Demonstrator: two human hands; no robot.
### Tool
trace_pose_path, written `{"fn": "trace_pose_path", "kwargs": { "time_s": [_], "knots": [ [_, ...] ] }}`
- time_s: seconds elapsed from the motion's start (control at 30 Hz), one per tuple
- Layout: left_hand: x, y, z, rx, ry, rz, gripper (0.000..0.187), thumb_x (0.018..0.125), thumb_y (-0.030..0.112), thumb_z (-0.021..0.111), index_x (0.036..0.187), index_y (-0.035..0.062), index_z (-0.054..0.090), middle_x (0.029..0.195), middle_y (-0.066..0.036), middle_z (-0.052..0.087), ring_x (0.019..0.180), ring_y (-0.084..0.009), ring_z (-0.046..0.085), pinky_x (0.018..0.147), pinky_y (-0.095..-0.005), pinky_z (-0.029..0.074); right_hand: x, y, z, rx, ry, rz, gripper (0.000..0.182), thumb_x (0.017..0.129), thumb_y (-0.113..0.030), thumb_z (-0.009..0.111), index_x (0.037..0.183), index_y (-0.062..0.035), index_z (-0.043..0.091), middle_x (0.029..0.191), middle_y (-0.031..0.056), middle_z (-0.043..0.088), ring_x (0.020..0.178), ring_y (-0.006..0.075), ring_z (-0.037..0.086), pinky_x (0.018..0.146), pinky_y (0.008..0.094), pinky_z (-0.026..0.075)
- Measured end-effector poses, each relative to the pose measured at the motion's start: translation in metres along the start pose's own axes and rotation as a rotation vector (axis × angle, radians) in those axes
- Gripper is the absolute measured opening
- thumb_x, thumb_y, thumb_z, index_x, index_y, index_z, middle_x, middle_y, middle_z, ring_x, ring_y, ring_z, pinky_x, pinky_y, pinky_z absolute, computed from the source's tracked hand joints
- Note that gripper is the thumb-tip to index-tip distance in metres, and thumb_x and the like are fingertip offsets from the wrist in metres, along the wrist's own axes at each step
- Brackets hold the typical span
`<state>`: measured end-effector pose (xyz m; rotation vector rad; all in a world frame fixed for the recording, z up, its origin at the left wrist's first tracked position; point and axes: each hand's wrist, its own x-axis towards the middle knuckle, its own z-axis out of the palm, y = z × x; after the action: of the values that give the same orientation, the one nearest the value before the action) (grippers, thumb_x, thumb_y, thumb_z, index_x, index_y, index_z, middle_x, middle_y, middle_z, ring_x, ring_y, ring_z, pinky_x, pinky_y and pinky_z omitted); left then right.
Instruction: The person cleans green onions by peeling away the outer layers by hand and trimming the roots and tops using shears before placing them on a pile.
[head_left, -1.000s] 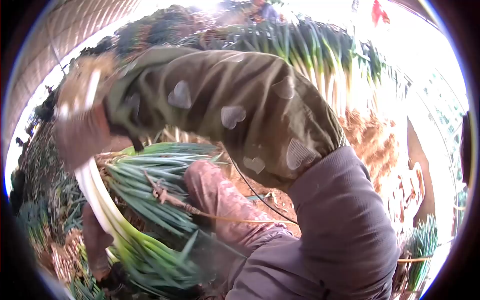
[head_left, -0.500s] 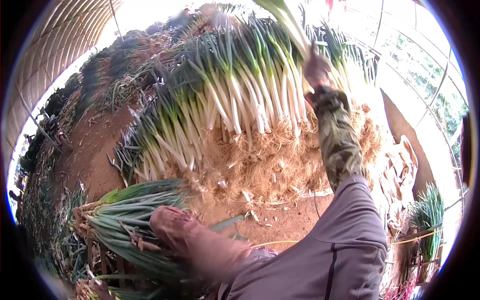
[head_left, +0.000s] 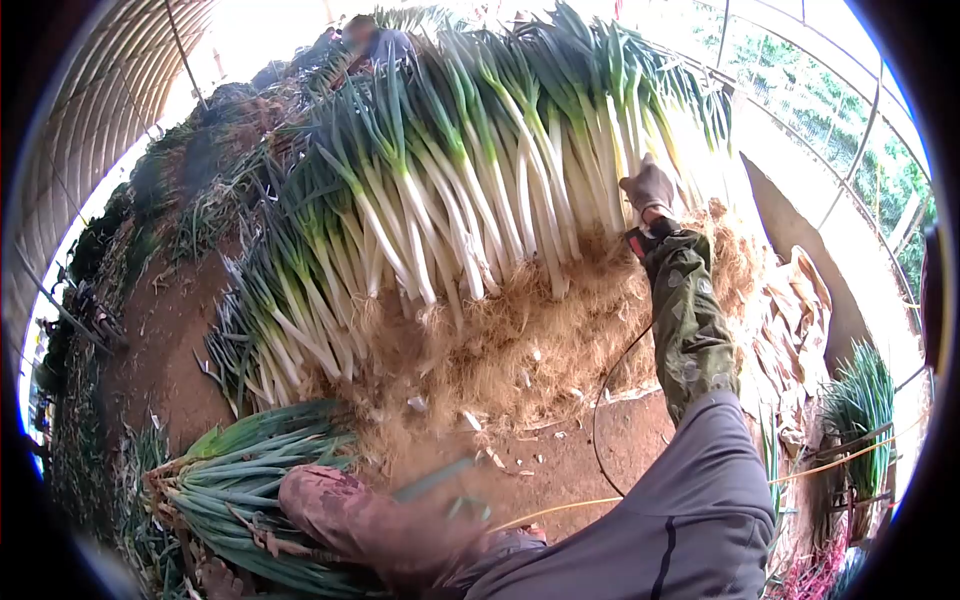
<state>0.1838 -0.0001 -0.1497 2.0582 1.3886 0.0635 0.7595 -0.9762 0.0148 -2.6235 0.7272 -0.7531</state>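
A long row of green onions (head_left: pixel 430 205) lies side by side, leaves away from me and bushy pale roots towards me. My right hand (head_left: pixel 650 190), gloved and with a camouflage sleeve above the wrist, is down on white stalks at the right part of the row. Its fingers look closed round a green onion there. Low at the left edge, part of what looks like my left hand (head_left: pixel 218 578) shows dark beside the leaves of another onion bundle (head_left: pixel 245 490); its fingers are not clear.
A reddish-brown, dusty leg or boot (head_left: pixel 340 515) of mine lies against the bundle. A yellow cord (head_left: pixel 565 507) crosses the soil. Crumpled tan cloth (head_left: pixel 790 340) and upright onions (head_left: pixel 860 415) stand right. At the back is another person (head_left: pixel 375 45).
My right hand has come down from above the row, where it held a green onion up, onto the stalks. The view has shifted slightly. A person at the back shows more clearly.
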Motion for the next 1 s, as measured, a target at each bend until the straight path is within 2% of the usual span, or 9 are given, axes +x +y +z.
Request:
{"fn": "trace_pose_path", "kwargs": {
  "time_s": [0.2, 0.3, 0.4, 0.5, 0.63, 0.77, 0.9, 0.97, 1.0],
  "knots": [
    [-0.007, 0.012, 0.015, 0.027, -0.028, -0.063, 0.054, 0.097, 0.021, 0.067, 0.144, -0.0006, 0.051, 0.15, -0.02, 0.049, 0.132, -0.0368, 0.051, 0.107, -0.049, 0.044, 0.065, -0.016, -0.048, -0.313, 0.339, -0.322, 0.065, 0.089, -0.012, 0.055, 0.153, -0.0106, 0.04, 0.096, 0.019, 0.071, 0.088, 0.0389, 0.071, 0.076, 0.051, 0.055],
    [-0.015, 0.005, 0.019, 0.026, -0.039, -0.102, 0.053, 0.097, 0.021, 0.067, 0.143, -0.0007, 0.052, 0.149, -0.02, 0.05, 0.132, -0.0371, 0.052, 0.107, -0.0493, 0.044, 0.08, 0.013, 0.004, -0.302, -0.12, -0.251, 0.068, 0.09, -0.013, 0.055, 0.155, -0.0124, 0.038, 0.119, 0.0219, 0.068, 0.108, 0.0415, 0.067, 0.091, 0.0513, 0.054],
    [-0.018, -0.008, 0.025, 0.022, -0.062, -0.145, 0.052, 0.097, 0.021, 0.067, 0.143, -0.0009, 0.052, 0.148, -0.02, 0.051, 0.131, -0.0374, 0.052, 0.107, -0.0495, 0.044, 0.048, 0.034, 0.034, -0.26, -0.055, -0.252, 0.07, 0.092, -0.024, 0.061, 0.156, -0.0097, 0.036, 0.15, 0.021, 0.05, 0.128, 0.04, 0.056, 0.107, 0.047, 0.047],
    [-0.021, -0.029, 0.028, 0.02, -0.086, -0.186, 0.052, 0.097, 0.021, 0.067, 0.142, -0.0011, 0.053, 0.147, -0.02, 0.052, 0.13, -0.0377, 0.053, 0.106, -0.0498, 0.044, 0.045, 0.037, 0.017, -0.125, -0.193, -0.23, 0.071, 0.089, -0.018, 0.058, 0.156, -0.0091, 0.035, 0.153, 0.0202, 0.046, 0.137, 0.0387, 0.05, 0.113, 0.0461, 0.042],
    [-0.032, -0.082, 0.027, -0.018, -0.1, -0.248, 0.051, 0.097, 0.021, 0.067, 0.141, -0.0013, 0.053, 0.146, -0.021, 0.053, 0.129, -0.0381, 0.054, 0.106, -0.0501, 0.044, -0.001, 0.016, 0.001, -0.015, 0.13, -0.059, 0.046, 0.09, -0.021, 0.061, 0.134, -0.0057, 0.06, 0.131, 0.0215, 0.063, 0.115, 0.0393, 0.064, 0.099, 0.0481, 0.049],
    [-0.053, -0.163, 0.019, -0.086, -0.093, -0.311, 0.051, 0.097, 0.021, 0.067, 0.141, -0.0015, 0.054, 0.145, -0.021, 0.054, 0.127, -0.0385, 0.055, 0.105, -0.0505, 0.045, -0.112, -0.04, 0.004, 0.242, 0.478, -0.451, 0.037, 0.091, -0.017, 0.069, 0.125, -0.0042, 0.064, 0.117, 0.0199, 0.07, 0.102, 0.0325, 0.069, 0.088, 0.0438, 0.054],
    [-0.071, -0.236, 0.021, -0.165, -0.009, -0.239, 0.047, 0.095, 0.026, 0.067, 0.133, -0.0001, 0.059, 0.138, -0.021, 0.059, 0.122, -0.0397, 0.058, 0.101, -0.0503, 0.047, -0.241, -0.157, -0.01, 0.704, -0.146, -0.504, 0.024, 0.096, -0.011, 0.067, 0.118, -0.0003, 0.066, 0.097, 0.0093, 0.075, 0.076, 0.0113, 0.07, 0.065, 0.0251, 0.055],
    [-0.079, -0.266, 0.044, -0.11, 0.2, 0.002, 0.043, 0.091, 0.035, 0.069, 0.12, 0.0031, 0.067, 0.126, -0.021, 0.066, 0.112, -0.0416, 0.063, 0.095, -0.0494, 0.051, -0.312, -0.227, -0.007, 1.061, -0.294, -0.803, 0.023, 0.095, -0.008, 0.068, 0.116, -0.0007, 0.067, 0.094, 0.0112, 0.076, 0.071, 0.0147, 0.07, 0.062, 0.027, 0.056],
    [-0.083, -0.278, 0.059, -0.122, 0.284, 0.11, 0.043, 0.089, 0.04, 0.069, 0.113, 0.0046, 0.071, 0.119, -0.02, 0.07, 0.107, -0.0425, 0.065, 0.092, -0.049, 0.053, -0.36, -0.264, -0.044, 1.133, -0.622, -0.706, 0.02, 0.095, -0.007, 0.067, 0.114, 0.0003, 0.066, 0.089, 0.0097, 0.074, 0.075, 0.0141, 0.071, 0.065, 0.0281, 0.056]
  ]
}}
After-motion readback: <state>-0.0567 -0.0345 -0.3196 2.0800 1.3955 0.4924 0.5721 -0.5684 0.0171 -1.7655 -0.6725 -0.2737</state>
